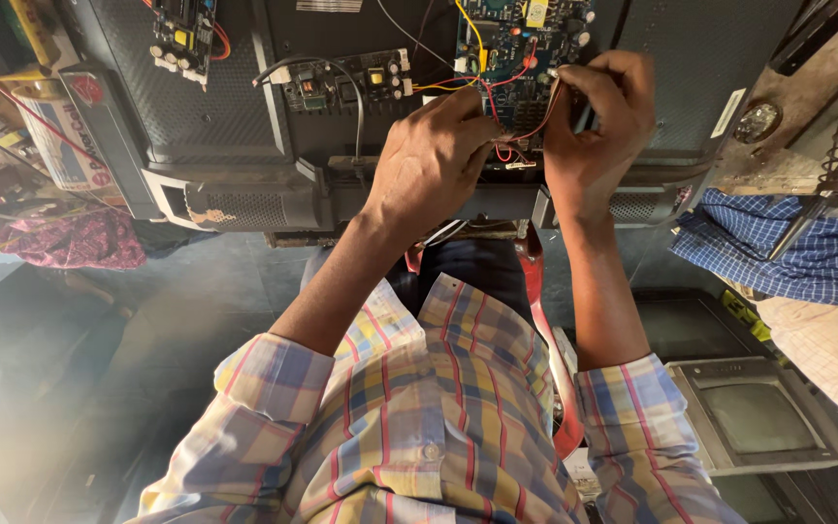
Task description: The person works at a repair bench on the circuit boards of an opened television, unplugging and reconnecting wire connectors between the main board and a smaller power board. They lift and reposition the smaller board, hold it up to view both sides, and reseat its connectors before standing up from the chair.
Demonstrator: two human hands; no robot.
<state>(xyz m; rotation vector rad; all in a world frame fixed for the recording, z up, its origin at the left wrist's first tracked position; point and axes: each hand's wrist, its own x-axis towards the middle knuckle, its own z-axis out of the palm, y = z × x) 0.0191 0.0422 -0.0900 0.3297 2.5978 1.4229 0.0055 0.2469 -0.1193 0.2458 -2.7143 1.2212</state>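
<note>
Left hand [434, 160] pinches the red wires [508, 146] at the lower edge of the blue-green circuit board [516, 49]. Right hand [594, 121] has its grip clenched on the same wires, just beside it.

Blue-green circuit board [521, 49], red wires [516, 136], yellow-blue-red plaid shirt [438, 408], blue checked cloth [778, 243].

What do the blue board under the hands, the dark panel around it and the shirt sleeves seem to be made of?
Blue board: probably rigid laminate, glossy, studded with small components. Dark panel: looks like moulded matte plastic, judging by its vent grid, though metal is possible. Shirt sleeves: soft woven cloth, checked and creased. Wires at the hands: thin, with a red plastic-looking coating.
</note>
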